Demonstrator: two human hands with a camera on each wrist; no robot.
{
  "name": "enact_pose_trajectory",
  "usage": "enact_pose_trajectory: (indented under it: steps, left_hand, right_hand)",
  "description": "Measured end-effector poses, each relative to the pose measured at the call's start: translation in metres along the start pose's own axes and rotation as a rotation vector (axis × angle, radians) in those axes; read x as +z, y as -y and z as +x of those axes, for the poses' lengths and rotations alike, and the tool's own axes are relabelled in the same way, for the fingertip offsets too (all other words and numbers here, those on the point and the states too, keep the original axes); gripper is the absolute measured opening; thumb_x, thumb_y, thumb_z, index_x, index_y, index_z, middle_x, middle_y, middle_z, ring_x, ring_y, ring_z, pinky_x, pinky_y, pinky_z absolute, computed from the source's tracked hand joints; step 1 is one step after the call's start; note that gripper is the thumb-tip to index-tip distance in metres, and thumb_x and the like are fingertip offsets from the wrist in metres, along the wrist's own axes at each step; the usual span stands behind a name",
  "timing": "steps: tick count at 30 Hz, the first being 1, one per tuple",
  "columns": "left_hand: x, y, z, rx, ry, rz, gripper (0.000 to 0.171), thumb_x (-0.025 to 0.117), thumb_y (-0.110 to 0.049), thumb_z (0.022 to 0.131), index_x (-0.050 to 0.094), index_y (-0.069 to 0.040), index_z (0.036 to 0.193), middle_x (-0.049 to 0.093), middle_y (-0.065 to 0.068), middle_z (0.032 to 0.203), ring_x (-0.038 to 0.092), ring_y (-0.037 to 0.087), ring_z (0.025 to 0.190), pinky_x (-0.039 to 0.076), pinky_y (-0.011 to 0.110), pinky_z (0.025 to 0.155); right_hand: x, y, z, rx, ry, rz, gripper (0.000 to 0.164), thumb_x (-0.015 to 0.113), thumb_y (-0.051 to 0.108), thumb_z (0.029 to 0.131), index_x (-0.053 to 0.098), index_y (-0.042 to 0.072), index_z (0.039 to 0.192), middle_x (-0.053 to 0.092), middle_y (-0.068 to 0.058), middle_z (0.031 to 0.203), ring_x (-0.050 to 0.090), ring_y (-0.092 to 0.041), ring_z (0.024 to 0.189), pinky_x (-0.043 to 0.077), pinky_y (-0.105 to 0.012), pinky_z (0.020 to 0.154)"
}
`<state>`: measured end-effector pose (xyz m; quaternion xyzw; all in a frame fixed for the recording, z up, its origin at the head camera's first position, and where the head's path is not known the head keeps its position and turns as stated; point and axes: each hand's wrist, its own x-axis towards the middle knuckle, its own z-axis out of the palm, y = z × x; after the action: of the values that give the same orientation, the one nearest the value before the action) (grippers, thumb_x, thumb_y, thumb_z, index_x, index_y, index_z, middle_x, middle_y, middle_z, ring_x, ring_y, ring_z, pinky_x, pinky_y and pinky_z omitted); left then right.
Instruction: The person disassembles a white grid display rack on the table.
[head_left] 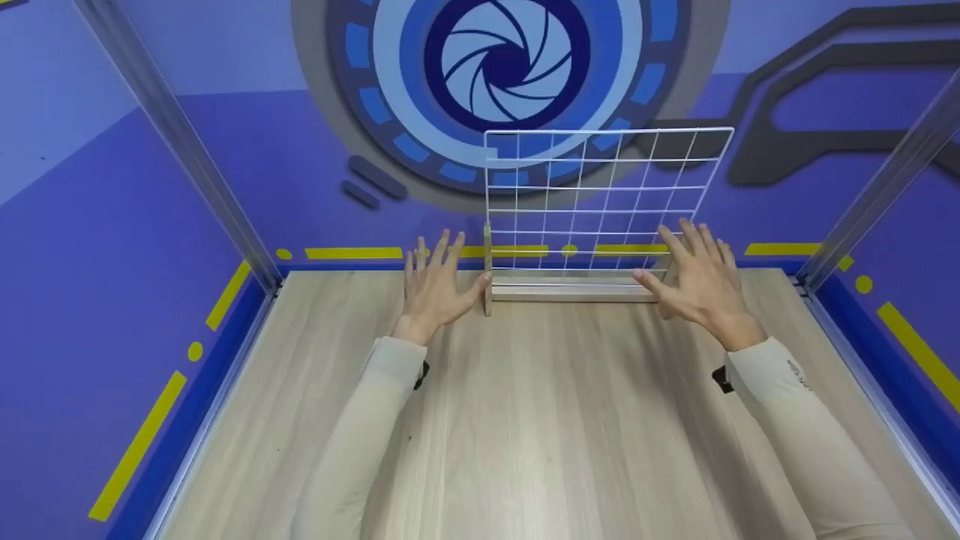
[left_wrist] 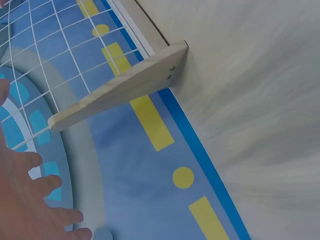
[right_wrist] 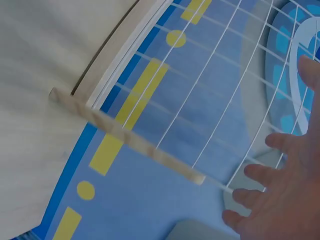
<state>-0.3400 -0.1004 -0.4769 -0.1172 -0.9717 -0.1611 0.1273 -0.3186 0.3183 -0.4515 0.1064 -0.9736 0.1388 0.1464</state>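
Observation:
A white wire grid panel [head_left: 592, 199] stands upright in a wooden stand [head_left: 574, 291] at the back of the table. The left hand [head_left: 439, 294], fingers spread, is beside the stand's left wooden side piece [left_wrist: 120, 82], with its thumb tip right at that piece in the head view. On the other side, the right hand [head_left: 701, 289] also has its fingers spread and overlaps the grid's right edge in the head view. The right wooden side piece [right_wrist: 127, 137] shows in full in the right wrist view. Neither hand holds anything.
A wood-grain table top [head_left: 525, 420] fills the space below the hands. Behind it rises a blue printed wall [head_left: 345, 225] with yellow marks. Metal posts [head_left: 187, 150] stand at the back corners, and blue side panels [head_left: 90, 300] flank the table.

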Motion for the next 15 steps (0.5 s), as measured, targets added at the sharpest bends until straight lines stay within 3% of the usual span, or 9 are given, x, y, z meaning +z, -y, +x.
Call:
enact_pose_trajectory:
  steps: [9, 15]
  left_hand:
    - [0.0, -0.005, 0.01, -0.073, 0.03, -0.24, 0.088, 0.042, -0.075, 0.092, 0.019, -0.026, 0.161, 0.018, 0.005, 0.167, 0.002, 0.041, 0.153, 0.0, 0.057, 0.121]
    - [0.0, -0.006, 0.019, -0.103, 0.053, -0.342, 0.089, 0.04, -0.076, 0.091, 0.018, -0.026, 0.161, 0.018, 0.004, 0.167, 0.011, 0.038, 0.153, 0.008, 0.06, 0.12]
  right_hand:
    - [-0.01, -0.023, -0.001, 0.039, -0.089, 0.169, 0.081, 0.058, 0.059, 0.093, 0.034, 0.013, 0.156, 0.028, -0.021, 0.16, 0.022, -0.048, 0.146, 0.013, -0.075, 0.11]
    - [-0.015, -0.039, 0.008, 0.127, -0.05, 0.354, 0.079, 0.056, 0.056, 0.096, 0.031, 0.011, 0.157, 0.025, -0.02, 0.161, 0.03, -0.049, 0.141, 0.025, -0.074, 0.106]
